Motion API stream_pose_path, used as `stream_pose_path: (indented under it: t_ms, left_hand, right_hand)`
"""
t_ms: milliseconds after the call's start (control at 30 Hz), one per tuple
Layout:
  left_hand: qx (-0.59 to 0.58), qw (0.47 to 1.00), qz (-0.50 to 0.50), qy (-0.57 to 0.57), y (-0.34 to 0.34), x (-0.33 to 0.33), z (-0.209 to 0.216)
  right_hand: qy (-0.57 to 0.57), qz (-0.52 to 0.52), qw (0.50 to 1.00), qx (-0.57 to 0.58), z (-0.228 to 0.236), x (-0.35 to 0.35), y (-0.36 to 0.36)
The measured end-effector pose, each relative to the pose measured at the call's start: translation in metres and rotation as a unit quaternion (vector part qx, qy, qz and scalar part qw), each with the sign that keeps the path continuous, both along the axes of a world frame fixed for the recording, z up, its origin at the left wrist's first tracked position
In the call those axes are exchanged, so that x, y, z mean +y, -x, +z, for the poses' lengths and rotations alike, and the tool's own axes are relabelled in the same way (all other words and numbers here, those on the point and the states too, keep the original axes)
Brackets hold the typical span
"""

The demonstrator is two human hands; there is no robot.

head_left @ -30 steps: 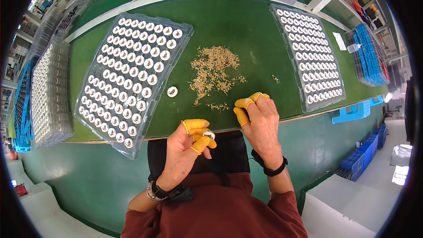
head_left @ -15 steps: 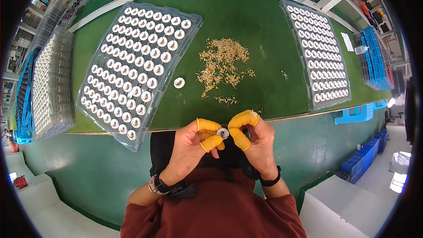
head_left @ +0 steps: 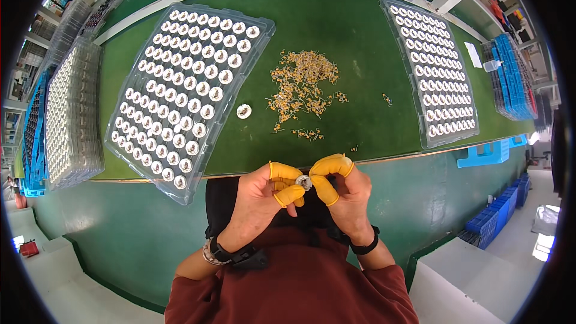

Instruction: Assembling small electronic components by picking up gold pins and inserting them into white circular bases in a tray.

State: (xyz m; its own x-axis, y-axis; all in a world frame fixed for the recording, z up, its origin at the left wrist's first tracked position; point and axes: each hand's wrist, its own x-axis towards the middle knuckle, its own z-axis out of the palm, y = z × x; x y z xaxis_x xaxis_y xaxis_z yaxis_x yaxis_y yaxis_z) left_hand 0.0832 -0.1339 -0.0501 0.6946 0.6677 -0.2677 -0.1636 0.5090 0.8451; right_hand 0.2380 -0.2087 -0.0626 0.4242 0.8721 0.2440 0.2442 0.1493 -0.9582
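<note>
Should the left hand [head_left: 258, 197] slacken its narrow pinch, the round white piece [head_left: 303, 183] could drop, the right hand [head_left: 348, 189] sitting near-closed at its three o'clock, hold unclear

A light-blue plastic stool [head_left: 495, 150] stands on the green floor [head_left: 414, 195], near dark blue crates [head_left: 497, 215]. A white paper slip [head_left: 473, 54] lies toward the right end of the bench [head_left: 363, 36].

A small round white part [head_left: 304, 182] I held at the near middle

Its greyish, dark-centred face was turned up toward me, its rim partly covered.
</note>
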Motion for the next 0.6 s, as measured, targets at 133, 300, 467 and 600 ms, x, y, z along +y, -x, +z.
stream_pose_path:
  t_ms: [133,300,467,600]
  left_hand:
    - [0.01,1.0,0.002,-0.003,0.001,0.001,0.001]
    - [0.012,1.0,0.003,-0.009,0.002,0.001,-0.002]
    - [0.018,0.999,0.003,-0.04,0.004,0.002,-0.003]
    - [0.036,0.996,0.018,-0.074,0.005,-0.002,0.0]
  right_hand:
    - [-0.048,-0.006,0.994,-0.097,0.001,0.003,0.001]
    - [-0.119,-0.007,0.955,-0.272,0.003,0.004,0.0]
    - [-0.097,0.043,0.958,-0.268,0.006,0.005,-0.006]
    - [-0.076,0.1,0.975,-0.183,0.006,0.002,-0.011]
